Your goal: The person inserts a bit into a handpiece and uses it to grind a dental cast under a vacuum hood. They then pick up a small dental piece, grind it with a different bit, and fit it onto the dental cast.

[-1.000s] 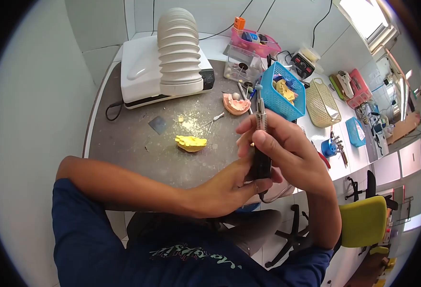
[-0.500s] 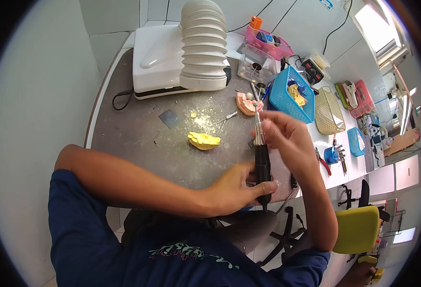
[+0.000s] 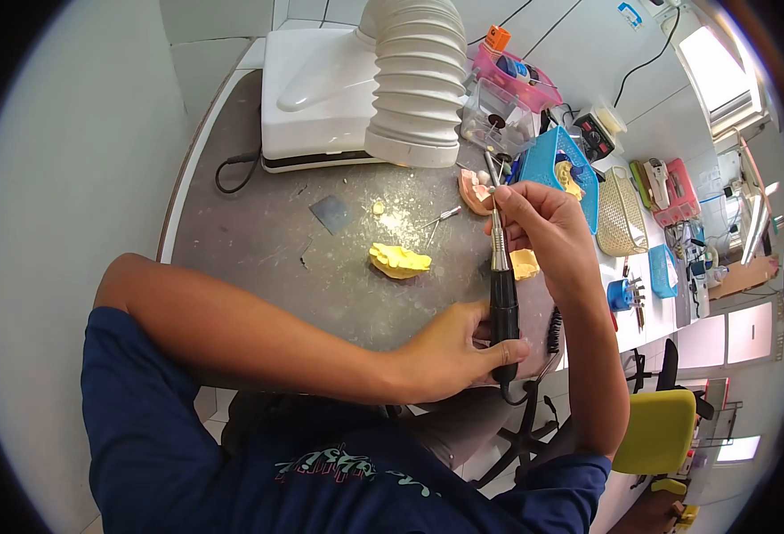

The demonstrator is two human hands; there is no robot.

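My left hand [image 3: 445,356] is wrapped round the lower black part of a rotary handpiece [image 3: 503,307], which points up and away from me. At its metal tip, my right hand [image 3: 543,222] pinches with thumb and forefinger; what lies between the fingertips is too small to name. Left of the handpiece, a yellow dental model [image 3: 399,261] lies on the grey worktop [image 3: 258,267]. A pink and tan dental model [image 3: 473,192] sits just beyond the right fingertips. Another yellow piece [image 3: 525,264] shows partly behind the right hand.
A white machine [image 3: 316,98] with a ribbed hose [image 3: 419,80] stands at the back. Yellow dust, a dark square sheet [image 3: 329,215] and thin metal burs [image 3: 441,216] lie mid-table. A blue basket [image 3: 548,156], beige basket [image 3: 622,214] and pink basket [image 3: 534,89] are at right.
My right hand has closed its fingertips at the handpiece tip. The view has shifted, so the table items appear further right. The yellow piece behind the right hand now shows.
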